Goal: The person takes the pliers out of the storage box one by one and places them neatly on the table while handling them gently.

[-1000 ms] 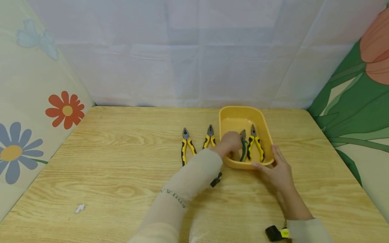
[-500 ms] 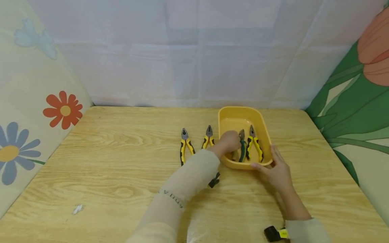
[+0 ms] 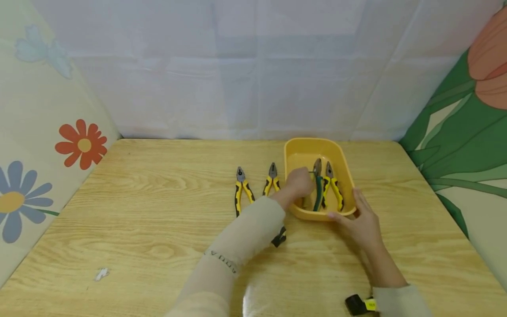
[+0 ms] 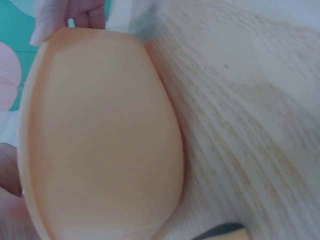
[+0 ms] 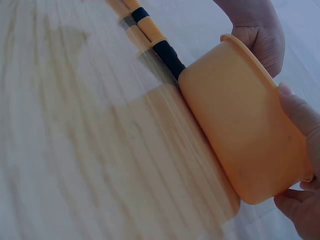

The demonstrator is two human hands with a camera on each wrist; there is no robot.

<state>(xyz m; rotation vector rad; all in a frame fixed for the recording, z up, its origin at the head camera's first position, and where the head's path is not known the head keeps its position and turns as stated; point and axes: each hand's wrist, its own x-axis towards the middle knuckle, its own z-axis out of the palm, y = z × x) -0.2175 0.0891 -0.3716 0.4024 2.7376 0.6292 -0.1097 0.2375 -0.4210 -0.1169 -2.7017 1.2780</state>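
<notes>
I am seeing my left hand (image 3: 299, 182) reaching into the yellow tray (image 3: 303, 152), fingers curled around the green-handled pliers (image 3: 317, 193) and gripping them inside it. My right hand (image 3: 362, 222) is resting against the tray's near right corner, fingers fairly straight and pressing on the outer wall; the right wrist view is showing those fingertips (image 5: 292, 107) lying along the rim.

Counting pliers, I am getting four: two in the tray, the green-handled pair and a yellow-and-black pair (image 3: 332, 189) just beside it on the right, and two more yellow-and-black pairs lying on the worktop (image 3: 158, 198) left of the tray, one (image 3: 242, 190) further left and one (image 3: 271, 180) partly hidden by my left wrist. There is one tray.
</notes>
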